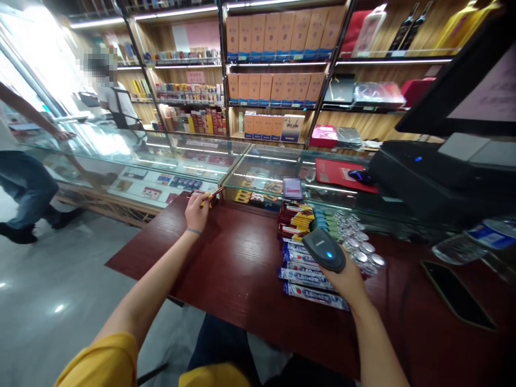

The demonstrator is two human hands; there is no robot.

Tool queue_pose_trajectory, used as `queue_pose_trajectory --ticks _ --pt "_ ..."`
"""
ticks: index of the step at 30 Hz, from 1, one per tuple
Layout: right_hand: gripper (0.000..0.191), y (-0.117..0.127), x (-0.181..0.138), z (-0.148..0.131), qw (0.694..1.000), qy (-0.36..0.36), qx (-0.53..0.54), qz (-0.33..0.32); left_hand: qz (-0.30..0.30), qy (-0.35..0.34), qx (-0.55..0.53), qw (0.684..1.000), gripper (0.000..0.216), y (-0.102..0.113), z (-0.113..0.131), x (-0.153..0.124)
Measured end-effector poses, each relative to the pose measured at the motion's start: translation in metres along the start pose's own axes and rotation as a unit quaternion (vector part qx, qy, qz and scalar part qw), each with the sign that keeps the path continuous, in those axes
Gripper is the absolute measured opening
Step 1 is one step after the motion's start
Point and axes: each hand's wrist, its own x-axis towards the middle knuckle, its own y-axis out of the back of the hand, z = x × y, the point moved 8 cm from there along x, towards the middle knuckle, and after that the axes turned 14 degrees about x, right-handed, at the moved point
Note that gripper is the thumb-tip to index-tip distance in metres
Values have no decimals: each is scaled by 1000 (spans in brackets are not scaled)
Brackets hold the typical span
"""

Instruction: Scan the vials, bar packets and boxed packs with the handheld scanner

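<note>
My left hand (196, 210) reaches to the far edge of the dark red counter (234, 269) and is closed on a thin red and yellow pack (209, 196). My right hand (345, 279) grips a dark barcode scanner (324, 249) with a blue light, held over rows of blue and white candy sticks (310, 285). Red and yellow snack packs (296, 219) and small round foil-topped items (358, 242) lie just beyond the scanner.
A glass display case (161, 161) runs along the counter's far side, with stocked shelves (274, 80) behind. A black register and screen (443, 172) stand at right, beside a black phone (457, 294) and a plastic bottle (475, 242). Two people are at far left.
</note>
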Motion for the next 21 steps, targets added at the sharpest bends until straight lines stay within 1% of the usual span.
queue_pose_trajectory --ticks 2,4,7,9,12,15,18,21 --pt "53 0 -1 2 1000 -1 5 5 -20 -34 65 997 17 11 -16 9" --pt "53 1 -1 4 1000 -2 7 10 -44 -53 124 990 21 15 -32 16" --pt "54 3 -1 5 1000 -1 3 26 -90 -76 184 976 25 10 -51 23" --pt "52 4 -1 5 999 1 -1 36 -120 -101 205 966 26 3 -58 25" --pt "49 6 -1 2 999 3 -5 50 -135 -133 216 958 27 -6 -64 27" --pt "46 7 -1 -1 999 1 -9 53 -145 -149 202 957 27 -13 -67 29" --pt "43 9 0 -3 998 -3 -14 53 -167 -149 166 960 26 -19 -73 31" --pt "44 10 1 -2 998 -11 -22 58 -187 -142 146 961 29 -23 -80 33"
